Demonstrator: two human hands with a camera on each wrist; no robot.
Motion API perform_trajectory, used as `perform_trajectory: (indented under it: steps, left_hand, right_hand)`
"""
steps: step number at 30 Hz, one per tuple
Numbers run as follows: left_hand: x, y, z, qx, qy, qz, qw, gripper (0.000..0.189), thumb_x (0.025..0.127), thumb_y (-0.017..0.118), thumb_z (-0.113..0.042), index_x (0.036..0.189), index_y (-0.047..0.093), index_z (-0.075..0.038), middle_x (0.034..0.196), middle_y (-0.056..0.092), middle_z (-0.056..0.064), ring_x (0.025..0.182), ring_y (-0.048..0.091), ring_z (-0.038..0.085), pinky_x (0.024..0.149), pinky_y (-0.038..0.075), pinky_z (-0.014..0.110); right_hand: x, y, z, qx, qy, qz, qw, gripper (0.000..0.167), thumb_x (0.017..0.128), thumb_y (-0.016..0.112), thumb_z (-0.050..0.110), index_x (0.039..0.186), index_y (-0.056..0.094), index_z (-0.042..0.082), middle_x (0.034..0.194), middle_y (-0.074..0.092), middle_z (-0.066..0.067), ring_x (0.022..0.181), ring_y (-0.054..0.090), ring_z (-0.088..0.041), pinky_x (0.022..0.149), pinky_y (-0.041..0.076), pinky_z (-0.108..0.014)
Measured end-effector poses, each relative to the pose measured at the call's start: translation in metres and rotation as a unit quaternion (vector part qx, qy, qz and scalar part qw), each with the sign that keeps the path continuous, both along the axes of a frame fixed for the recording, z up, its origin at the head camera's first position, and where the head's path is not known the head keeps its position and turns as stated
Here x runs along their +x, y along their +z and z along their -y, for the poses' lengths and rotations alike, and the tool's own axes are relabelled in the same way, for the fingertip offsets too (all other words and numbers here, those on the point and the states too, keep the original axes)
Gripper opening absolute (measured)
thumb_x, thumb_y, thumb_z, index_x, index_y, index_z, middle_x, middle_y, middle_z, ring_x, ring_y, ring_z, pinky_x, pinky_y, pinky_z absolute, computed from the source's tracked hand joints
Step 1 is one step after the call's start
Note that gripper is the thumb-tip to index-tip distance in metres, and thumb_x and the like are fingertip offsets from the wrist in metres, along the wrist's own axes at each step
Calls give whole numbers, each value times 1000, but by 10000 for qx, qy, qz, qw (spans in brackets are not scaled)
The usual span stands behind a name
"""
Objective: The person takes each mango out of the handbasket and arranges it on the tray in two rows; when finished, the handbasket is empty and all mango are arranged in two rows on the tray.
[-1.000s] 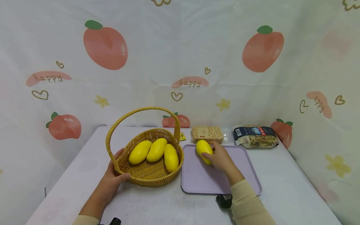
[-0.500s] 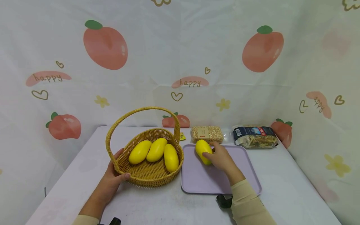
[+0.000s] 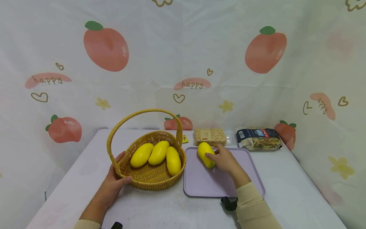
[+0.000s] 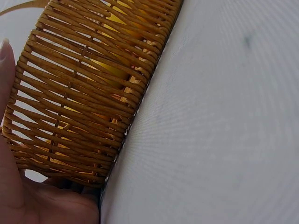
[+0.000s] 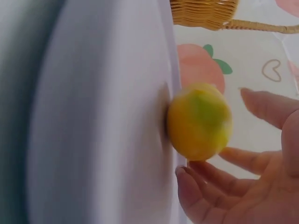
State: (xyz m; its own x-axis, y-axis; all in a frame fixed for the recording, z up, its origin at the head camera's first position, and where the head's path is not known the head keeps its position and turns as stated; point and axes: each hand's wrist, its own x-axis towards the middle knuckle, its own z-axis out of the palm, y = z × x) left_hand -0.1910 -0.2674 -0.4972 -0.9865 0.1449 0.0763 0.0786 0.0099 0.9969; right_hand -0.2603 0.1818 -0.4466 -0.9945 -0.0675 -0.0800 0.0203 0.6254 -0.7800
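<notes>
In the head view a wicker basket (image 3: 151, 183) with a tall arched handle stands left of centre. Three yellow mangoes (image 3: 142, 155) lie inside it. My left hand (image 3: 112, 184) grips the basket's left side, thumb over the rim; its other fingers are mostly hidden behind the wicker. A single mango (image 3: 205, 154), green at its near end, lies on the lilac tray (image 3: 206, 186). Beside it is my right hand (image 3: 226, 160). The right wrist view shows the fingers (image 5: 205, 179) against that mango (image 5: 198, 123), while the thumb stands apart from it.
Behind the tray lies a clear pack of pale grains (image 3: 210, 136). A pasta bag (image 3: 258, 139) is at the back right. A small yellow packet (image 3: 185, 139) sits behind the basket. A printed curtain (image 3: 188, 47) closes off the table's far side.
The mango on the tray has shifted slightly left, and more of its green end shows. My left hand and the basket keep their place; the head view has drifted a little.
</notes>
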Motion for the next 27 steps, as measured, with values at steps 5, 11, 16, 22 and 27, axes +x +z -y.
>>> perform_trajectory:
  steps: [5,11,16,22,27]
  left_hand:
    - [0,-1,0,-10,-11,1,10000,102,101,78,-3,176,15,-33,180,5,15,158,22,27,110,36,13]
    - [1,2,-1,-7,-1,18,10000,103,101,77,-2,176,14,-33,180,4,16,159,20,31,109,36,13]
    - [1,2,-1,10,-5,11,10000,103,101,77,-2,176,15,-34,179,5,16,160,18,33,109,36,13]
    - [1,0,0,17,-26,-44,10000,102,101,77,-2,176,15,-34,179,7,17,155,26,20,109,37,14]
    - [0,-1,0,38,-63,-72,9999,102,101,76,-1,176,15,-34,179,6,18,156,26,22,110,37,14]
  right_hand:
    - [1,7,-5,-322,99,-62,9994,70,107,70,43,160,49,3,145,58,-29,134,54,-50,108,44,-67]
    - [3,19,-10,-859,117,-267,9959,71,112,60,47,163,43,1,152,53,-31,141,47,-51,113,40,-68]
    - [6,27,-15,-1548,108,-371,9872,66,116,49,48,164,41,4,155,48,-30,140,48,-49,113,43,-65]
    - [9,38,-14,-2313,336,-564,9707,66,118,37,52,162,41,4,155,48,-28,140,47,-50,113,44,-61]
    - [13,43,-11,-2732,811,-794,9553,67,118,31,54,167,39,9,156,50,-24,140,48,-52,111,47,-59]
